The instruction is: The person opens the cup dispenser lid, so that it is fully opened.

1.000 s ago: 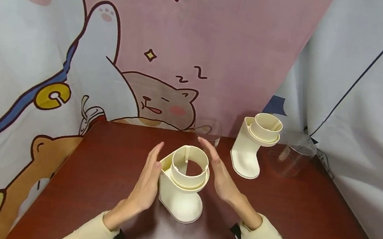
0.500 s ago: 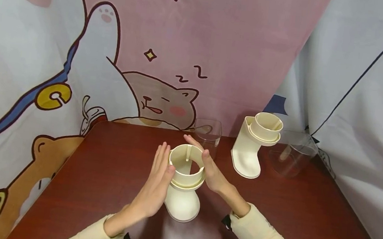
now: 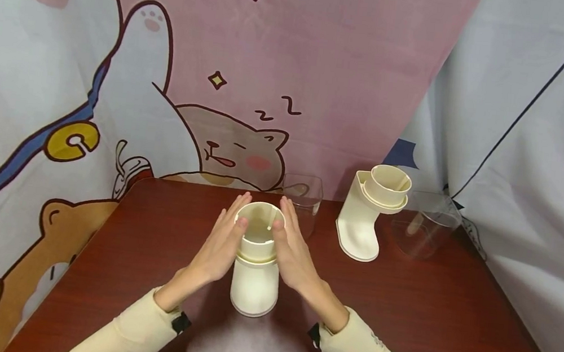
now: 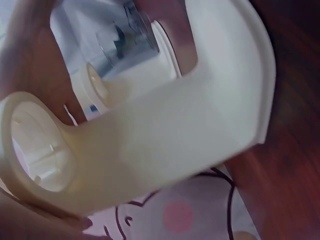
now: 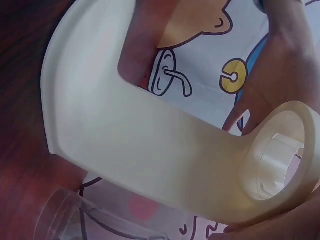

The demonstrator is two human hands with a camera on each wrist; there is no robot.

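Observation:
A cream plastic stand [image 3: 254, 286] with a rounded foot and a round collar on top stands upright on the table before me. My left hand [image 3: 218, 246] lies along the left side of the collar, fingers straight. Along its right side my right hand [image 3: 299, 257] does the same, fingers pointing away from me. Both palms seem to touch the collar. In the left wrist view the stand's neck [image 4: 150, 130] fills the middle, seen from the side. The right wrist view shows the stand [image 5: 150, 145] from its other side, with the open ring at right.
A second cream stand [image 3: 358, 231] is at the right back. A clear container [image 3: 425, 226] stands to its right. Another clear container [image 3: 303, 218] is behind my right hand, near the printed curtain [image 3: 351, 92]. The dark red table [image 3: 164, 232] reaches back to the curtain.
The stand has turned so its foot faces me straight on and has shifted slightly left. Both hands have come level at its collar, the right one moving left.

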